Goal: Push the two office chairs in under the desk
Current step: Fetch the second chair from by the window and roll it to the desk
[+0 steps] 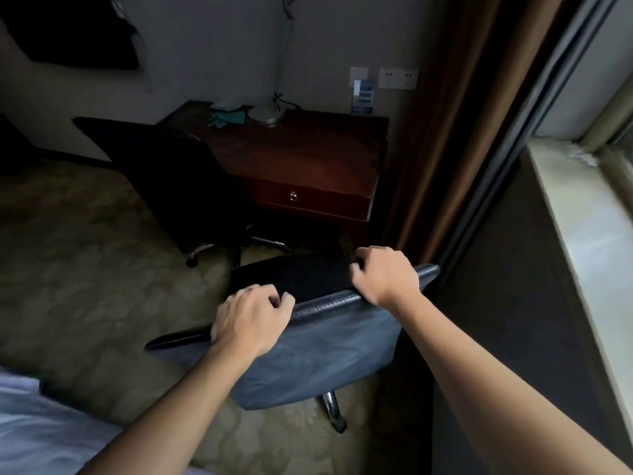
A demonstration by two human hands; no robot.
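A dark office chair (315, 354) stands close in front of me, its leather back toward me and its seat facing the dark wooden desk (308, 159). My left hand (250, 320) grips the top edge of the chair back on the left side. My right hand (383, 274) grips the same edge nearer the right end, fingers curled over it. A second black office chair (171, 180) stands further off at the desk's left, its back toward me and its seat partly under the desk top. Chrome legs show beneath both chairs.
A brown curtain (455, 132) hangs right of the desk, beside a dark wall and pale windowsill (582, 214). A lamp base (265, 114), teal cloth and a small card stand lie at the desk's back. White bedding (41, 430) fills the lower left. Patterned carpet covers the floor.
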